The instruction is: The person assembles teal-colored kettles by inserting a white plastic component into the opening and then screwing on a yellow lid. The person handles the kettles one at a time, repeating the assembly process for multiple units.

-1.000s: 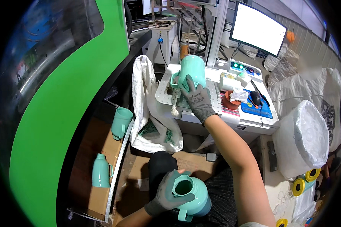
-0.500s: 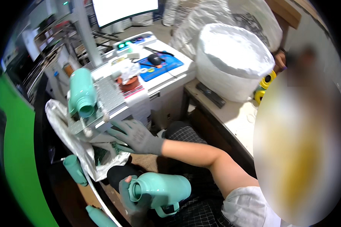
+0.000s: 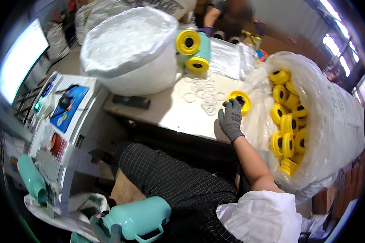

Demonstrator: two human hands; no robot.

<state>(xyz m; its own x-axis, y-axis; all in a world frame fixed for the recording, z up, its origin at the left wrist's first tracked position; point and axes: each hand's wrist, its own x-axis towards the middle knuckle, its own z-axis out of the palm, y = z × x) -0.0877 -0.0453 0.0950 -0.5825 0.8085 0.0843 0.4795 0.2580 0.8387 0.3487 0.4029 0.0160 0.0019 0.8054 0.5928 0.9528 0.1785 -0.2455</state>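
Note:
A glossy teal jug [image 3: 138, 218] lies on its side by my lap, its handle facing down. My left hand [image 3: 105, 230], in a grey glove, is closed around the mouth end. Over the worktable, my gloved right hand [image 3: 232, 120] stretches out to a yellow ring-shaped lid [image 3: 245, 106] with a black centre. Its fingertips overlap the lid's near-left edge, while the thumb stays apart from it. Loose clear rings [image 3: 209, 95] lie on the table left of that lid. Another teal jug [image 3: 31, 178] lies on the perforated metal plate of the white machine at the left.
A clear bag [image 3: 328, 117] of yellow lids stands at the right. A white sack [image 3: 127, 69] and a dark bar [image 3: 131, 101] occupy the table's left side [image 3: 170, 113]. Behind, a person's purple-gloved hand [image 3: 206, 30] is beside teal jugs with yellow lids [image 3: 197, 64].
The view has swung right. My right hand has gone from beside the machine to the yellow lid on the table. My left hand still holds the teal jug.

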